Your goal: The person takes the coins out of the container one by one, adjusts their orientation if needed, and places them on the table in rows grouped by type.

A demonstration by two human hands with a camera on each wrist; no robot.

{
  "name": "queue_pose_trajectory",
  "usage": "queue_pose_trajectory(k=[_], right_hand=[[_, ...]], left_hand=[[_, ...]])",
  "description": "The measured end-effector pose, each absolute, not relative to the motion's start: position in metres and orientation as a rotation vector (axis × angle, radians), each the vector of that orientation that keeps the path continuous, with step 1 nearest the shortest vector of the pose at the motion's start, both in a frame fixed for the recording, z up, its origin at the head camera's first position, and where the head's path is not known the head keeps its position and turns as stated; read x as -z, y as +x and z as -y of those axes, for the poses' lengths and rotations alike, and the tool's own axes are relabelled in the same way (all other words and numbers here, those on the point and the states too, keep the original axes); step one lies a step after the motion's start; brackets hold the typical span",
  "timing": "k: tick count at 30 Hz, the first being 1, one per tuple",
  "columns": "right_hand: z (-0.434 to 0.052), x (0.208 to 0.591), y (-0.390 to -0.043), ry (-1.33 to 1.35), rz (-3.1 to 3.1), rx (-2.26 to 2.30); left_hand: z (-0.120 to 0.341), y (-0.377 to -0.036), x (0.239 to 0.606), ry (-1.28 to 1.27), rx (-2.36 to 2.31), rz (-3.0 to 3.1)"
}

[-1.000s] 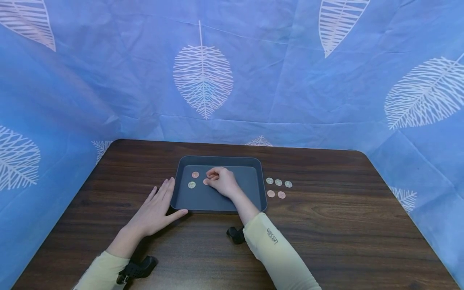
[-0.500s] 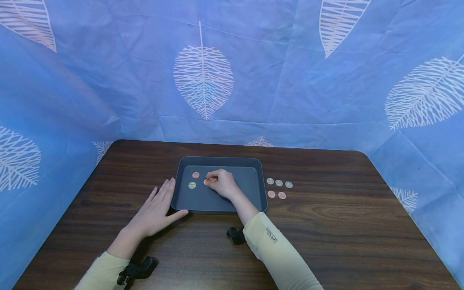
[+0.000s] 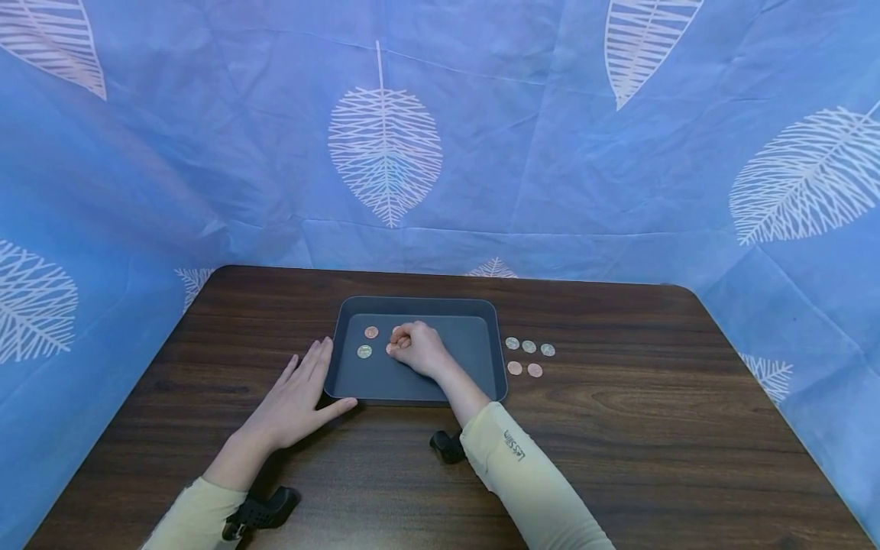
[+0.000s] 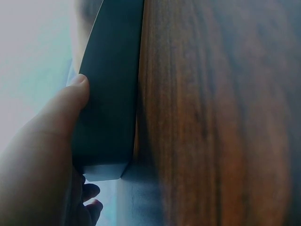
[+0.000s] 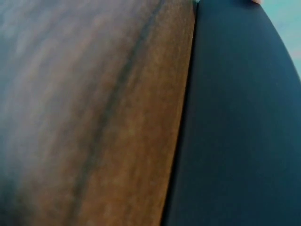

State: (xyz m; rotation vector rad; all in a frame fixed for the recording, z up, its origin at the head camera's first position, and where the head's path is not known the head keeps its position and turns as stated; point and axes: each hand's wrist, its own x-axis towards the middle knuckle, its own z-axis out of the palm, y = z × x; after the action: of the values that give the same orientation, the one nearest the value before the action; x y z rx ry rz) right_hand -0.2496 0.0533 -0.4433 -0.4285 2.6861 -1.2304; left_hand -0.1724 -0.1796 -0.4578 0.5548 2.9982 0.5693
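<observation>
Fingers of the right hand [image 3: 417, 349] are curled down over the tray floor, their tips pinching at a copper coin [image 3: 389, 347]; only its edge shows, so I cannot tell whether it is lifted or lying flat. Those of the left hand [image 3: 297, 396] lie straight and close together on the worktop [image 3: 653, 428], the thumb stretched along the tray's near left corner.

Largest first: one dark wooden worktop carries everything. One dark grey tray [image 3: 481, 382] sits on it near the middle, shallow-walled; the left wrist view shows the thumb [image 4: 70, 101] pressed against its outer wall [image 4: 110, 94]. Inside lie two free coins, a copper one [image 3: 371, 332] and a silver one [image 3: 363, 351], both just left of the right hand, plus the pinched one: three in the tray. Five more coins [image 3: 528, 347] rest on the worktop just right of the tray, three silver in a row behind, two copper in front. Eight coins in all.

A thin coin flat on a smooth floor gives little edge to grip, so my guess is that it could slip from the fingertips, skid into its neighbours, or drop and roll. The tray could also shift if the left thumb eases off.
</observation>
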Motion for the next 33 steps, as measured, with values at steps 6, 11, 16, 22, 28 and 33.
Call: queue_pose_trajectory(k=[6, 11, 16, 22, 28, 33], right_hand=[[-0.0524, 0.4436, -0.25, -0.444, -2.703, 1.187], [-0.0525, 0.4438, -0.2498, -0.46, -2.702, 1.211], [-0.0527, 0.4436, -0.2493, -0.466, -2.687, 1.246], [-0.054, 0.4459, -0.2485, -0.476, -2.662, 1.283], [-0.0545, 0.444, -0.2473, -0.499, -2.633, 1.316], [-0.0538, 0.4363, -0.2441, -0.533, -2.618, 1.327]], left_hand=[[0.1794, -0.1723, 0.4584, 0.558, -0.568, -3.009], [0.1794, -0.1726, 0.4583, 0.552, -0.557, -3.008], [0.1795, -0.1723, 0.4586, 0.547, -0.545, -3.011], [0.1792, -0.1715, 0.458, 0.541, -0.547, -3.005], [0.1792, -0.1714, 0.4582, 0.547, -0.551, -3.006], [0.1791, -0.1715, 0.4586, 0.554, -0.554, -3.014]])
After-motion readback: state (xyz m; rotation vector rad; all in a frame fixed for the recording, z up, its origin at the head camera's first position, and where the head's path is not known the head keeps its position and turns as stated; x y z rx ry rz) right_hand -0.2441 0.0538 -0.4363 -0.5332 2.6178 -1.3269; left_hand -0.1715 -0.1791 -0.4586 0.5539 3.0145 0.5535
